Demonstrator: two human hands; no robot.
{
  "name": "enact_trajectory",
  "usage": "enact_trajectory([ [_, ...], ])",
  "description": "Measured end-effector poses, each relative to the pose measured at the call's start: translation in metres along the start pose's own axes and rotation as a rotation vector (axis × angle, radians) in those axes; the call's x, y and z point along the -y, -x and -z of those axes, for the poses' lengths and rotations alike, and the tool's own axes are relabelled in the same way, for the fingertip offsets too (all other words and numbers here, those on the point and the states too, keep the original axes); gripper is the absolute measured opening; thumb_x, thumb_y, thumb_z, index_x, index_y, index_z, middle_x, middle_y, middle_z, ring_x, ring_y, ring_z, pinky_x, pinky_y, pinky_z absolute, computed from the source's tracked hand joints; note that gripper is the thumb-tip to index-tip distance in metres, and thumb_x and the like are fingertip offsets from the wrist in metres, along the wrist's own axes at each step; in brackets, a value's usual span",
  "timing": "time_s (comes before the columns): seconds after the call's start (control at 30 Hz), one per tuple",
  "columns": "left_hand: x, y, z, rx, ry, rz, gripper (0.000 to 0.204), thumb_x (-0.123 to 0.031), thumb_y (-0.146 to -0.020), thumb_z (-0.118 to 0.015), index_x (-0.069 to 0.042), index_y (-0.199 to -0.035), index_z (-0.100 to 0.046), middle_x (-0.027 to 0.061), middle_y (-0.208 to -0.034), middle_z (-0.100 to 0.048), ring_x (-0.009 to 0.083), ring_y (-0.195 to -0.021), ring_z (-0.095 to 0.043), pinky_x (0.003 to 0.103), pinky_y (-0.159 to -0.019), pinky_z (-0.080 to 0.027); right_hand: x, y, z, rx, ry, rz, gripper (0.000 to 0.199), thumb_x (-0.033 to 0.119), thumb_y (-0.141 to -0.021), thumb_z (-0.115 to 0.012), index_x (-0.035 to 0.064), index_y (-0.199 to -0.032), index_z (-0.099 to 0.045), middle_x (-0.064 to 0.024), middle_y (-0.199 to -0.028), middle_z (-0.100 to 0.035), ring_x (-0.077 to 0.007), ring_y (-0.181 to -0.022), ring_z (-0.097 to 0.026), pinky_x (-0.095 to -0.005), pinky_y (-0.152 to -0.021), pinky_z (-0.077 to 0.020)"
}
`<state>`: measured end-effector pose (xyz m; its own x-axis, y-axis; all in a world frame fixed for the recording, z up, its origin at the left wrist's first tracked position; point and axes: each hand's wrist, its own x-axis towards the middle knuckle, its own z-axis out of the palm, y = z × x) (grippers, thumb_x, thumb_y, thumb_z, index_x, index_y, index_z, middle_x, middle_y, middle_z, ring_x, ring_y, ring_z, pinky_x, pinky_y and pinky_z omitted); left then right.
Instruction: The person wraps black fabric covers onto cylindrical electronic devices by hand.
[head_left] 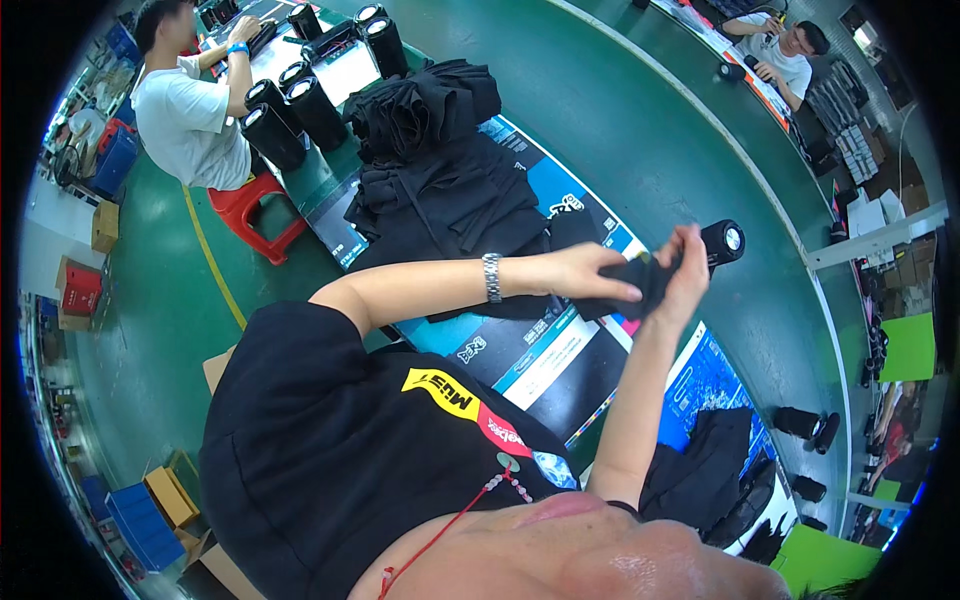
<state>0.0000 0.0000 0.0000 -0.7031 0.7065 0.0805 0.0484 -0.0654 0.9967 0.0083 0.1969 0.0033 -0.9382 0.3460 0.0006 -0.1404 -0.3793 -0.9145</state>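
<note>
My left hand (590,275), with a metal watch on its wrist, and my right hand (686,270) meet above the table. Both grip a black cloth pouch (640,285) between them. Just beyond my right hand's fingers, a black cylindrical speaker (723,243) shows its round end. I cannot tell whether it sits partly inside the pouch. My own black shirt fills the lower part of the view.
A heap of black cloth pouches (440,170) lies on the table with blue and black printed sheets (540,360). Several black speakers (290,110) stand by a person in a white shirt (185,115) on a red stool (250,210). A green conveyor (640,130) curves past; another person (785,50) sits beyond it.
</note>
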Motion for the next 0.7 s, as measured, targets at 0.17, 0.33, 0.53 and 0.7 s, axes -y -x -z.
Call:
enact_trajectory([
  [0.17, 0.026, 0.017, 0.012, -0.300, 0.010, 0.052, 0.035, -0.026, -0.092, -0.063, 0.004, -0.107, -0.058, 0.0059, -0.094, -0.065, 0.0089, -0.092, -0.056, 0.025, -0.079, -0.047, -0.064, 0.022, -0.034, 0.055, -0.217, -0.237, 0.028, 0.016, -0.091, -0.063, 0.0010, -0.112, -0.054, -0.0133, -0.108, -0.062, -0.0202, -0.098, -0.060, -0.0322, -0.088, -0.0474],
  [0.33, 0.025, 0.042, 0.023, -0.338, -0.736, -0.212, 0.040, -0.020, -0.093, -0.059, 0.002, -0.125, -0.051, 0.0200, -0.119, -0.057, 0.0258, -0.106, -0.061, 0.033, -0.086, -0.050, -0.078, 0.036, -0.039, 0.176, -0.368, -0.214, 0.037, -0.007, -0.082, -0.055, 0.0009, -0.117, -0.048, -0.0205, -0.116, -0.061, -0.0333, -0.110, -0.059, -0.0407, -0.096, -0.0472],
  [0.53, -0.064, 0.085, 0.102, -0.645, -0.813, -0.404, 0.041, -0.009, -0.083, -0.067, -0.002, -0.122, -0.055, 0.0125, -0.122, -0.056, 0.0235, -0.104, -0.058, 0.032, -0.088, -0.049, -0.073, 0.039, -0.008, 0.107, -0.335, -0.227, 0.038, -0.002, -0.080, -0.057, 0.0019, -0.117, -0.051, -0.0147, -0.103, -0.064, -0.0267, -0.093, -0.063, -0.0373, -0.083, -0.0525],
  [0.7, -0.109, 0.155, 0.238, -0.759, -1.693, -0.261, 0.070, -0.010, -0.070, -0.074, -0.008, -0.134, -0.047, 0.0150, -0.133, -0.051, 0.0326, -0.127, -0.045, 0.042, -0.104, -0.038, -0.067, 0.048, -0.014, 0.107, -0.254, -0.249, 0.035, 0.003, -0.084, -0.058, 0.0039, -0.118, -0.052, -0.0112, -0.102, -0.064, -0.0215, -0.093, -0.062, -0.0344, -0.082, -0.0523],
])
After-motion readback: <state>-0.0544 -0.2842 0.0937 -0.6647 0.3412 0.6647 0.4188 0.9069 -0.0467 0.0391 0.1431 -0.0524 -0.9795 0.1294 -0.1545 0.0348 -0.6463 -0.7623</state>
